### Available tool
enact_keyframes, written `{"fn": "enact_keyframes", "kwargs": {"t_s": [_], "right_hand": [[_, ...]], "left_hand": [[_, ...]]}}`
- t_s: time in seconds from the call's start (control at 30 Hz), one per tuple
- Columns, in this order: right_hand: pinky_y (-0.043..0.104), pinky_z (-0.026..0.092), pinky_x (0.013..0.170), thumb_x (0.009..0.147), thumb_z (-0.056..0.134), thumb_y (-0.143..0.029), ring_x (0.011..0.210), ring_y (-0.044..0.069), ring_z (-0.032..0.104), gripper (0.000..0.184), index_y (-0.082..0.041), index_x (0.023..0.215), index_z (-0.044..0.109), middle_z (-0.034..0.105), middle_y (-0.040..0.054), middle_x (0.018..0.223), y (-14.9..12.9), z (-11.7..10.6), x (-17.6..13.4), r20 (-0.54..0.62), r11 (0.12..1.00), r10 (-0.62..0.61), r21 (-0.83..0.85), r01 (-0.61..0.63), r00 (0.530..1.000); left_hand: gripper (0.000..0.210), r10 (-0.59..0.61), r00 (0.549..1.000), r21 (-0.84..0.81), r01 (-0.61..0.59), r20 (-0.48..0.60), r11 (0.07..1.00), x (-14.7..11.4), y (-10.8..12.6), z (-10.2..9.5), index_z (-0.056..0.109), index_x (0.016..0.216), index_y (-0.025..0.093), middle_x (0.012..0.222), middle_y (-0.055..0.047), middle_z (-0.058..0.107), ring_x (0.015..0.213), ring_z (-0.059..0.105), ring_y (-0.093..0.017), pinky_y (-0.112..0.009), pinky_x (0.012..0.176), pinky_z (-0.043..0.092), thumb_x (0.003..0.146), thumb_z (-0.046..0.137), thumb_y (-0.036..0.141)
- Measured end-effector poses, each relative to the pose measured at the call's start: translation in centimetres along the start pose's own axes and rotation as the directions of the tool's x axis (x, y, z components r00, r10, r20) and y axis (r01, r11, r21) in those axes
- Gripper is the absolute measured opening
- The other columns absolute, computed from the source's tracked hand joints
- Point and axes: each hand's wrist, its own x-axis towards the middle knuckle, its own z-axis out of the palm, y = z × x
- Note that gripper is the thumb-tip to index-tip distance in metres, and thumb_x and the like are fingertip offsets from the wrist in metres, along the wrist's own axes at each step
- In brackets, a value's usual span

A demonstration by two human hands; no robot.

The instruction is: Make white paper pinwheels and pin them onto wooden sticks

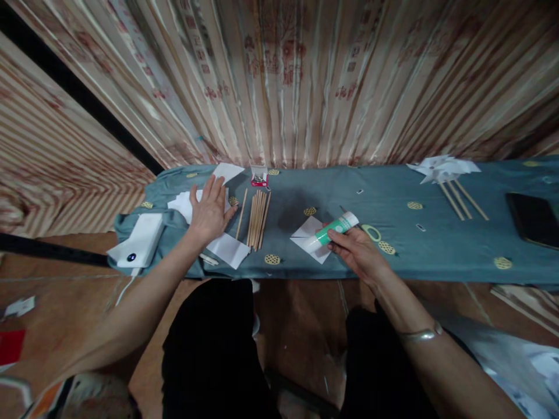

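My right hand (360,250) grips a green and white glue stick (331,231) above a square of white paper (311,224) that has cut lines in it. Beside that hand, scissors (371,233) with a pale yellow-green handle are partly hidden. My left hand (209,214) lies with fingers outstretched over white paper pieces (182,205). More white sheets, one above (228,171) and one below (230,250), lie around it. To its right are several thin wooden sticks (257,218) in a row, with a small red box (259,177) of tiny metal items behind them.
White paper pinwheels (444,169) on sticks lie at the back right, near a black phone (533,218). A white device (146,240) with a cable sits at the table's left end. The blue-green cloth (288,198) covers a narrow table before a curtain (305,81).
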Motion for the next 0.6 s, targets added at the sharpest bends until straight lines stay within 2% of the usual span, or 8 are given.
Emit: {"fn": "enact_keyframes", "kwargs": {"t_s": [0.07, 0.13, 0.17, 0.27, 0.5, 0.6], "right_hand": [[0.023, 0.047, 0.065, 0.048, 0.090, -0.037, 0.074, 0.013, 0.061, 0.039, -0.020, 0.079, 0.072, 0.071, 0.0010, 0.079, -0.1, 0.0, -0.2, -0.007, 1.000, 0.006, 0.004, -0.006, 1.000], [0.023, 0.047, 0.065, 0.048, 0.090, -0.037, 0.075, 0.013, 0.061, 0.039, -0.019, 0.077, 0.072, 0.071, 0.0012, 0.080, -0.1, 0.0, -0.3, -0.008, 1.000, 0.004, 0.009, -0.004, 1.000], [0.023, 0.047, 0.065, 0.048, 0.090, -0.037, 0.075, 0.013, 0.061, 0.038, -0.019, 0.077, 0.072, 0.071, 0.0014, 0.080, -0.1, 0.1, -0.3, -0.003, 1.000, 0.002, 0.007, -0.002, 1.000], [0.025, 0.047, 0.066, 0.052, 0.089, -0.037, 0.074, 0.013, 0.061, 0.037, -0.019, 0.079, 0.072, 0.071, 0.0017, 0.080, 0.0, 0.1, -0.4, 0.021, 1.000, -0.006, -0.008, 0.006, 1.000], [0.025, 0.047, 0.065, 0.051, 0.089, -0.038, 0.074, 0.013, 0.061, 0.037, -0.020, 0.079, 0.072, 0.071, 0.0015, 0.080, 0.2, 0.0, -0.3, 0.023, 1.000, 0.002, -0.030, -0.001, 1.000], [0.026, 0.048, 0.067, 0.054, 0.088, -0.038, 0.076, 0.014, 0.062, 0.036, -0.020, 0.081, 0.072, 0.072, 0.0021, 0.082, 0.3, -0.2, -0.1, 0.035, 0.999, 0.002, -0.039, -0.001, 0.999]], "left_hand": [[0.053, 0.022, 0.998, -0.001, -0.022, 0.052, 1.000, -2.3, 1.0, -0.1, 0.040, 0.136, 0.012, 0.153, -0.017, 0.032, 0.140, 0.031, -0.030, -0.057, 0.114, 0.007, 0.097, 0.029, 0.046], [0.047, 0.059, 0.994, -0.001, -0.059, 0.087, 0.998, -4.7, 2.1, 0.1, 0.043, 0.133, 0.011, 0.147, -0.019, 0.042, 0.134, 0.042, -0.030, -0.057, 0.114, 0.011, 0.096, 0.034, 0.038], [0.045, 0.085, 0.987, -0.003, -0.085, 0.134, 0.996, -5.8, 2.7, 0.2, 0.043, 0.133, 0.011, 0.147, -0.019, 0.043, 0.134, 0.041, -0.029, -0.056, 0.114, 0.013, 0.095, 0.037, 0.034], [0.039, 0.114, 0.978, -0.010, -0.114, 0.172, 0.993, -7.9, 4.1, 0.4, 0.053, 0.126, 0.014, 0.144, -0.019, 0.047, 0.132, 0.045, -0.031, -0.057, 0.112, 0.018, 0.091, 0.044, 0.030], [0.041, 0.197, 0.960, -0.025, -0.196, 0.199, 0.980, -8.2, 6.2, 0.0, 0.052, 0.129, 0.013, 0.146, -0.018, 0.044, 0.135, 0.040, -0.031, -0.056, 0.111, 0.022, 0.091, 0.047, 0.029], [0.044, 0.180, 0.958, -0.020, -0.180, 0.223, 0.983, -8.1, 6.4, 0.4, 0.051, 0.131, 0.013, 0.147, -0.018, 0.042, 0.136, 0.039, -0.033, -0.058, 0.110, 0.022, 0.090, 0.048, 0.030]]}}
